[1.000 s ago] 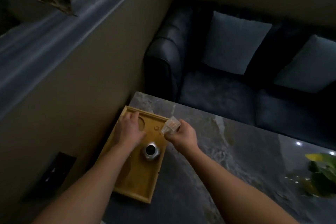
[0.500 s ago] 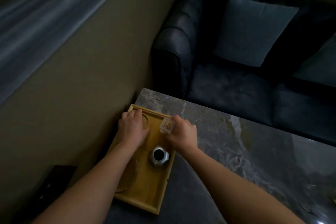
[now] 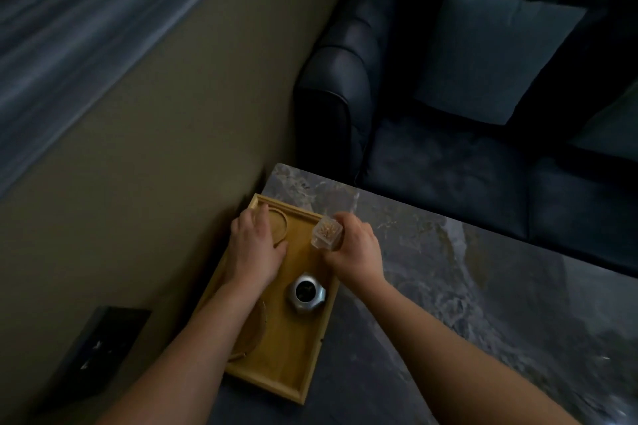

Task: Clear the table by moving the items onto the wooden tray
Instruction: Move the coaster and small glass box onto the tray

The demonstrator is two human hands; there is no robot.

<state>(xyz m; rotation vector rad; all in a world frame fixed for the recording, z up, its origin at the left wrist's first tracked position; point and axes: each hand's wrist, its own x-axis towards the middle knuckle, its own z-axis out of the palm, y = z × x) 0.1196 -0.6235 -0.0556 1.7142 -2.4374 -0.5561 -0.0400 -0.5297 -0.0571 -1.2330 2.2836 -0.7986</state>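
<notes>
Since half a second ago your right hand has barely moved; it still pinches the clear box at the tray's far right edge. The box is square, see-through, with pale sticks inside. Your left hand lies flat, fingers spread, on the tray's far end. A silver cup stands mid-tray on the table.

No text or label can be read.
</notes>
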